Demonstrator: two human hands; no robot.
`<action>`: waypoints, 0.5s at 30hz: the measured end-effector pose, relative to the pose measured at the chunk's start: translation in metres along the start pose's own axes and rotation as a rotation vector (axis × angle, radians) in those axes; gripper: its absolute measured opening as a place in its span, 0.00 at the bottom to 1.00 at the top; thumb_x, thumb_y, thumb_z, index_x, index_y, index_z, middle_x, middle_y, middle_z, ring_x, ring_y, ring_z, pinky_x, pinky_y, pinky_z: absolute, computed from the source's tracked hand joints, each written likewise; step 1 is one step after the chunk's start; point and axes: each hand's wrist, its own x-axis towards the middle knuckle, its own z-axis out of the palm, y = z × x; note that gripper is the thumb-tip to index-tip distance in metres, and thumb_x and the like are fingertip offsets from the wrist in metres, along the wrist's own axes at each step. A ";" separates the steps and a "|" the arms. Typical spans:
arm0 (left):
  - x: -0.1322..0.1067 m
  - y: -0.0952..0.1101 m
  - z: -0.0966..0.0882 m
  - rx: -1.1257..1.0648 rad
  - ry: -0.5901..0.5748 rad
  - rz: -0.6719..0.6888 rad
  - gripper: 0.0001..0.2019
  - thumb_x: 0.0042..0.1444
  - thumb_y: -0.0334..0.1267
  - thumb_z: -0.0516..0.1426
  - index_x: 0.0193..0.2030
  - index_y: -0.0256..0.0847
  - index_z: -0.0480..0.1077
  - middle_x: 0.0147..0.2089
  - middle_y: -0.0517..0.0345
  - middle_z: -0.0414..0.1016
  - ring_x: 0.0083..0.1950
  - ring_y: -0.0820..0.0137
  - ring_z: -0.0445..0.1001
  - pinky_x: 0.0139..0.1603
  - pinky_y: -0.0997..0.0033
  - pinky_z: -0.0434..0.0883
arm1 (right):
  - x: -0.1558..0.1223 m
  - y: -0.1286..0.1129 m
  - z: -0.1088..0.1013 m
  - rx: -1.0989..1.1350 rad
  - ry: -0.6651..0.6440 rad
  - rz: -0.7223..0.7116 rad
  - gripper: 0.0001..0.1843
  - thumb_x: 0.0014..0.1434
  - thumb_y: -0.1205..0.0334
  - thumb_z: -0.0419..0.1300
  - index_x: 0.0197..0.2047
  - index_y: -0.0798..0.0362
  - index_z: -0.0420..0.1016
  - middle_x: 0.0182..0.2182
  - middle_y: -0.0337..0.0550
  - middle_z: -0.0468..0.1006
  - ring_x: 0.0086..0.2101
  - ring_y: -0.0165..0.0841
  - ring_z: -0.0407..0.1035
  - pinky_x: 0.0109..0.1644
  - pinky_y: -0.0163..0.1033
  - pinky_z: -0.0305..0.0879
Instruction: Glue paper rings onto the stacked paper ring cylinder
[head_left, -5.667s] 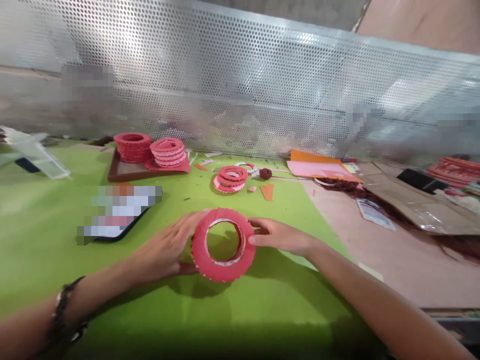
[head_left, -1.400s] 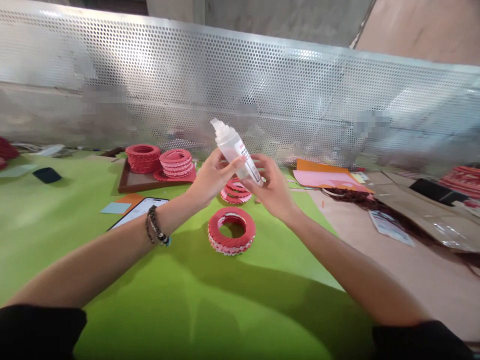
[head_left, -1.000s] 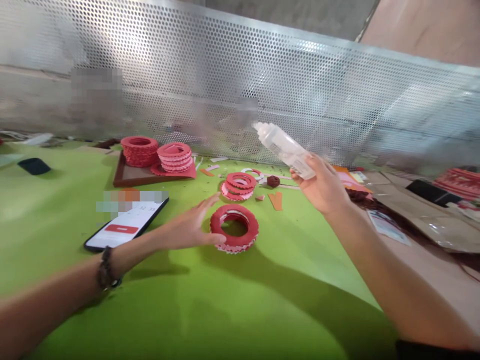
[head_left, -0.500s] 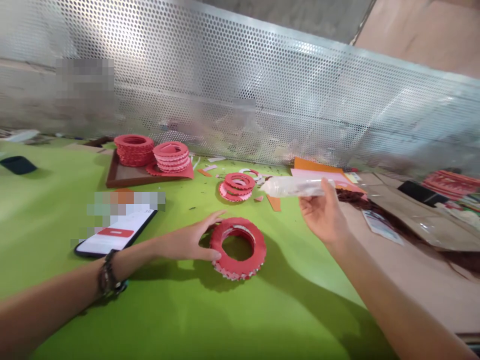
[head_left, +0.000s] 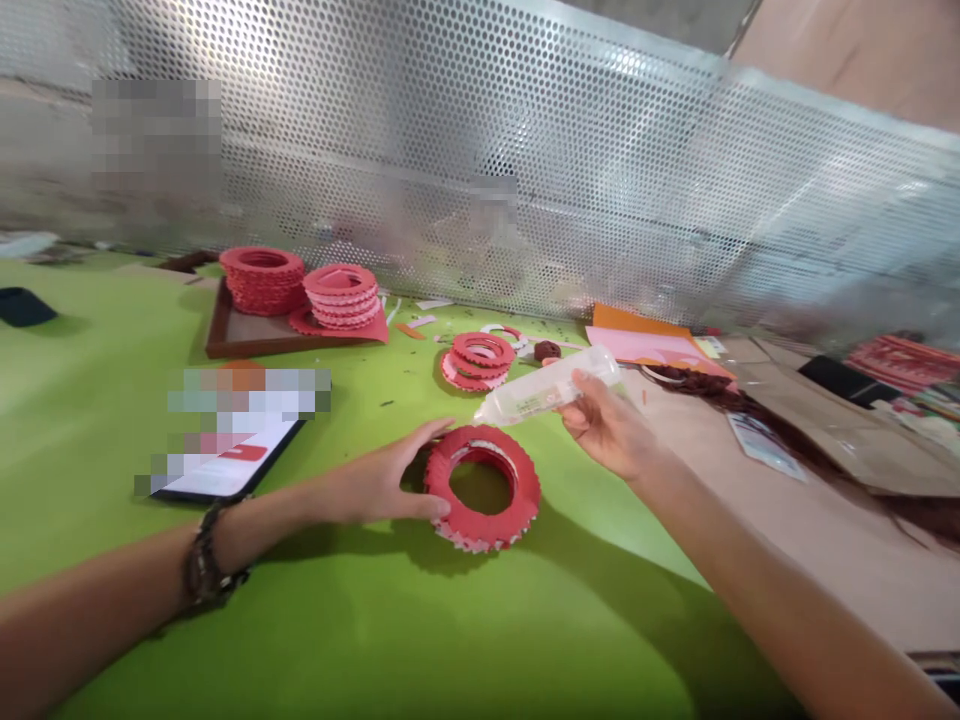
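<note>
A stack of red scallop-edged paper rings (head_left: pixel 517 488) sits on the green table in front of me, with white-pink showing along its near edge. My left hand (head_left: pixel 390 480) grips the stack's left side, thumb on the near part and fingers at the far part. Wrapped around a clear squeeze bottle (head_left: pixel 525 392) is my right hand (head_left: pixel 611 425). The bottle is tilted down to the left, its tip at the far edge of the top ring; whether they touch I cannot tell. Behind lies a smaller loose pile of red and pink rings (head_left: pixel 472 378).
Two taller ring stacks stand on a brown tray (head_left: pixel 255 345) at the back left. A phone (head_left: pixel 247 450) lies left of my hand. Orange and pink paper sheets (head_left: pixel 645 340) and cardboard (head_left: pixel 720 470) are on the right. A perforated metal panel (head_left: pixel 420 150) borders the back.
My right hand has brought the bottle left and down, tipping its nozzle toward the far edge of the ring stack. My left hand keeps its hold on the stack.
</note>
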 end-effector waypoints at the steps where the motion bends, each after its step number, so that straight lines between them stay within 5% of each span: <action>1: 0.000 0.000 0.000 0.004 -0.001 -0.010 0.55 0.47 0.60 0.62 0.73 0.33 0.41 0.75 0.37 0.49 0.73 0.50 0.55 0.74 0.51 0.53 | -0.002 0.000 -0.001 -0.007 0.001 0.012 0.27 0.18 0.53 0.80 0.22 0.52 0.74 0.16 0.27 0.73 0.14 0.17 0.59 0.15 0.21 0.60; 6: -0.002 0.004 0.000 0.002 -0.008 -0.035 0.58 0.46 0.63 0.61 0.74 0.33 0.39 0.77 0.38 0.44 0.75 0.50 0.49 0.74 0.53 0.53 | -0.015 0.003 -0.008 -0.069 0.001 -0.001 0.26 0.20 0.54 0.80 0.21 0.53 0.72 0.13 0.28 0.69 0.14 0.18 0.61 0.15 0.22 0.59; 11: -0.002 0.007 -0.001 0.001 -0.013 -0.052 0.59 0.45 0.62 0.61 0.74 0.31 0.39 0.76 0.37 0.46 0.75 0.48 0.50 0.73 0.52 0.54 | -0.014 0.007 -0.003 -0.184 0.038 -0.119 0.28 0.33 0.42 0.75 0.22 0.52 0.67 0.11 0.29 0.67 0.11 0.19 0.55 0.12 0.26 0.50; 15: -0.002 0.007 0.000 -0.005 0.000 -0.046 0.56 0.46 0.60 0.62 0.74 0.36 0.41 0.76 0.40 0.47 0.75 0.48 0.51 0.73 0.50 0.55 | -0.004 0.008 0.016 -0.229 0.016 -0.167 0.32 0.32 0.34 0.72 0.22 0.51 0.63 0.11 0.28 0.64 0.11 0.19 0.53 0.12 0.27 0.46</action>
